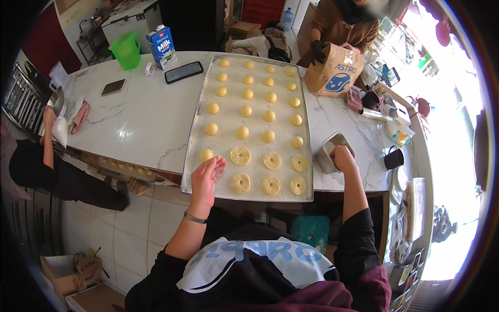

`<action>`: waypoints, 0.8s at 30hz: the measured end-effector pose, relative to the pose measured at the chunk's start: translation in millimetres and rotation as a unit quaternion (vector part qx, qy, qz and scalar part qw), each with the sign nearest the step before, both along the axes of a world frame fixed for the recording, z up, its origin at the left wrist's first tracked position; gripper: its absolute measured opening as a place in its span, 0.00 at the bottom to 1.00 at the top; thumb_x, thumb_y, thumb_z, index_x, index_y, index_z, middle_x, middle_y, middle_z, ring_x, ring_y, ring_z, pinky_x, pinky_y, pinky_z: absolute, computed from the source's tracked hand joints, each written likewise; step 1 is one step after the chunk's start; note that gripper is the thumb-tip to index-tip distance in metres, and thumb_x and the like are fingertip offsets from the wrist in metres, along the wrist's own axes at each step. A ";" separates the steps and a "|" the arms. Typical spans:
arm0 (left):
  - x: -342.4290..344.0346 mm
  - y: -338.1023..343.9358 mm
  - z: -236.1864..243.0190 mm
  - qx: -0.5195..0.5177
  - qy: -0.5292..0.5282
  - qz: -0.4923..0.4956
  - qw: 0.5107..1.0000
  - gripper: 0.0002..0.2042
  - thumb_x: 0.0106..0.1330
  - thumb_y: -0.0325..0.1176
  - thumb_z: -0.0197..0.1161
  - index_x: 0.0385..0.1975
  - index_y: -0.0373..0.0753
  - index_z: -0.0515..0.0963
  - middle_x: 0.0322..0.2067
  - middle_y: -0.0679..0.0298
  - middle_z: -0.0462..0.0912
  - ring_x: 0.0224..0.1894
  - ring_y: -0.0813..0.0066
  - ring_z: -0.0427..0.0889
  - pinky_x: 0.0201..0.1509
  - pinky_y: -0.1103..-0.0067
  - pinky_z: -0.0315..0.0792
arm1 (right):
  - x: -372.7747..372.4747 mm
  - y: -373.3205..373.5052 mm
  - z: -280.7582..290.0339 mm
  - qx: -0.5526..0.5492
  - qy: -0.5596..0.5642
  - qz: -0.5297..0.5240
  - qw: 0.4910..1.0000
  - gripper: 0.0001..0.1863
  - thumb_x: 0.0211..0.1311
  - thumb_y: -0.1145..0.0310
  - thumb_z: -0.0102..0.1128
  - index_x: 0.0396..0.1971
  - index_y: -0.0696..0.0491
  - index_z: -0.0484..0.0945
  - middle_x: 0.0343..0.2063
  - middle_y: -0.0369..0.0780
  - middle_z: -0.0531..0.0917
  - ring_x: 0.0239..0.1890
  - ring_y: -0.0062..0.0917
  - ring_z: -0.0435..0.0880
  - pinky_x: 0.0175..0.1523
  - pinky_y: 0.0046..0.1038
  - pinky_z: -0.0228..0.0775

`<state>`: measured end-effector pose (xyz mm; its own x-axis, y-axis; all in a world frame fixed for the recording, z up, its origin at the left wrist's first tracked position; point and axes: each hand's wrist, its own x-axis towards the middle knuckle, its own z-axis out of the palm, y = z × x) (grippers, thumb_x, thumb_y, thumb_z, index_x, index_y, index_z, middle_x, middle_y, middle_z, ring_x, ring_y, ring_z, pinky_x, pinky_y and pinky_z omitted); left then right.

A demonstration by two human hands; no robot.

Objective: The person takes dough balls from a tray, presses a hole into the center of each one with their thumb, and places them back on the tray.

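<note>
A large metal tray [282, 104] on the table holds rows of round yellow dough balls [241, 133]. Toward its near edge several pieces are flattened into discs [264, 187], each with a small hole or dent in the middle. My left hand [204, 179] hovers over the tray's near left corner, fingers stretched out and holding nothing, close beside a dough ball [206, 154]. To the right of the tray, my right hand [342, 157] reaches into a rectangular metal container [325, 163]. Its fingers are hidden inside, and something pale shows at the container's bottom.
Across the table a gloved person [345, 26] handles a paper bag [332, 73]. Another person [49, 166] works at the left with a metal bowl [58, 99]. A milk carton [162, 48], green jug [126, 52], two phones [183, 72] and dark mug [394, 158] stand around.
</note>
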<state>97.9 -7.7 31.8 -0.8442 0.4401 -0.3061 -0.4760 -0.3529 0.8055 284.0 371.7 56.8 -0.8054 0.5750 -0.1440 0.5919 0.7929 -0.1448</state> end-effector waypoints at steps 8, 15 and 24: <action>0.9 -6.1 -17.5 0.106 -0.124 -0.020 0.986 0.17 0.65 0.40 0.52 0.44 0.32 0.73 0.41 0.55 0.78 0.48 0.63 0.77 0.54 0.71 0.69 | -2.9 -38.2 38.1 0.104 -0.032 0.113 0.988 0.11 0.51 0.69 0.49 0.23 0.57 0.81 0.28 0.49 0.80 0.36 0.39 0.79 0.44 0.34 0.70; 3.5 -5.0 -14.4 0.332 -0.270 -0.136 0.893 0.40 0.60 0.64 0.44 0.54 0.27 0.61 0.54 0.51 0.68 0.57 0.60 0.67 0.60 0.69 0.63 | -110.0 -226.3 -0.9 -0.071 0.140 0.423 0.893 0.28 0.59 0.57 0.49 0.55 0.61 0.64 0.55 0.50 0.67 0.60 0.39 0.63 0.65 0.37 0.51; -20.9 -91.7 -11.7 0.400 -0.159 0.106 0.896 0.42 0.62 0.62 0.42 0.60 0.24 0.50 0.62 0.48 0.55 0.65 0.60 0.54 0.69 0.68 0.49 | -194.0 -258.6 -51.4 -0.017 0.080 0.477 0.875 0.33 0.65 0.50 0.34 0.61 0.60 0.53 0.63 0.47 0.56 0.67 0.34 0.49 0.69 0.43 0.33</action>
